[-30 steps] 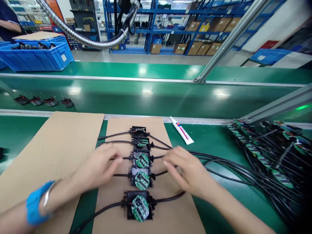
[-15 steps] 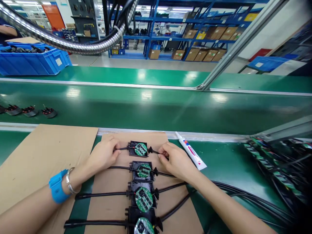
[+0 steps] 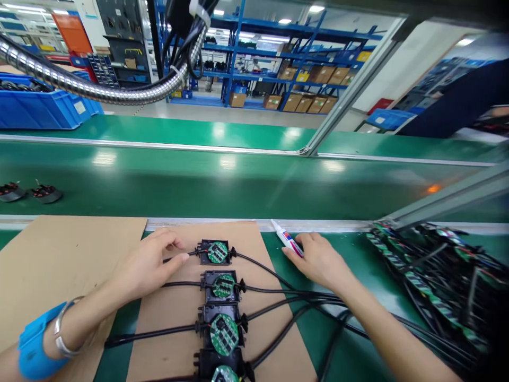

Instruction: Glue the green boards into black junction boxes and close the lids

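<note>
A column of black plastic housings, each with a round green circuit board and black cables on both sides, lies on a cardboard sheet (image 3: 159, 339). My left hand (image 3: 153, 262) is at the left cable of the farthest housing (image 3: 214, 252), thumb stretched out and fingers apart from it. To the right, my right hand (image 3: 320, 262) has its thumb and fingers around a white glue tube (image 3: 284, 233) with a pointed nozzle, which lies on the green bench. Nearer to me come the second housing (image 3: 221, 286) and the third housing (image 3: 222, 331); the lowest one is cut off by the frame.
Another cardboard sheet (image 3: 75, 254) lies to the left. A heap of wired circuit boards (image 3: 433, 286) is at the right, beside a metal post. Black cables (image 3: 318, 297) run under my right arm. Round motor-like parts (image 3: 46, 193) stand on the green surface behind.
My right hand has left the farthest housing's right cable and moved right onto the glue tube. My left hand's fingers have loosened from the left cable. The view has shifted right.
</note>
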A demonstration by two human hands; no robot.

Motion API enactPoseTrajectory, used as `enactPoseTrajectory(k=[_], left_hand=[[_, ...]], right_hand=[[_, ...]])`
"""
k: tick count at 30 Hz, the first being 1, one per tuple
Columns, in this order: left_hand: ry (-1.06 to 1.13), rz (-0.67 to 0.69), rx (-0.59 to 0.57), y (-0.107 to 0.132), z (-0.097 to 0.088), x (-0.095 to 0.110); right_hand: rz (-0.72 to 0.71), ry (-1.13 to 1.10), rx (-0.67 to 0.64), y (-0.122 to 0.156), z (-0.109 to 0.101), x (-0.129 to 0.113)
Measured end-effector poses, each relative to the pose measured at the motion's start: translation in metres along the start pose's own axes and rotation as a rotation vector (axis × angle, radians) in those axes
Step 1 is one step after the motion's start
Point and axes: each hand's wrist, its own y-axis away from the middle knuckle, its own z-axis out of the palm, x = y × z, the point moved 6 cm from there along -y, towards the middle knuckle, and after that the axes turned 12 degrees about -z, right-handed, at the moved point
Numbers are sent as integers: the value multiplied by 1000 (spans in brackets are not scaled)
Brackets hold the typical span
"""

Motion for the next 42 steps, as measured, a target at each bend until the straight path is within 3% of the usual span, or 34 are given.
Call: enactPoseTrajectory(k=[2,4,7,11,15,18,21,23,26,28,30,32,34,36,39,42], left_hand=[[72,36,-39,4,2,16],[181,53,-114,9,12,35],[460,34,-246,14,38,65],[1068,-16,-343,13,66,96],[1599,-99,-293,13,58,104],[1800,-141,-361,18,50,108],[1875,-125,-430,23,47,109],[1894,-136,-402,23,46,103],[1835,-142,-340,20,45,87],[1680,-139,-333,19,47,75],[1328,-95,-300,22,48,63],[817,67,-178,29,45,54],[339,258,-43,41,46,51],[44,359,8,51,53,48],[-141,375,-8,55,65,44],[-198,387,-3,54,71,44]], right_hand=[[25,-51,-28,2,4,5],[30,-98,-6,5,1,-5],[-89,-334,88,14,-14,-52],[-408,-593,266,31,-43,-123],[-662,-711,607,45,-74,-150],[-717,-1030,771,39,-86,-159],[-615,-1411,740,18,-85,-179],[-566,-1567,611,2,-81,-201],[-586,-1650,440,-16,-79,-228],[-606,-1659,480,-24,-85,-230],[-591,-1662,588,-33,-90,-221],[-548,-1689,595,-44,-87,-211],[-488,-1737,455,-57,-71,-207],[-421,-1773,306,-68,-49,-206],[-350,-1819,224,-77,-22,-207],[-343,-1820,171,-80,-8,-210]])
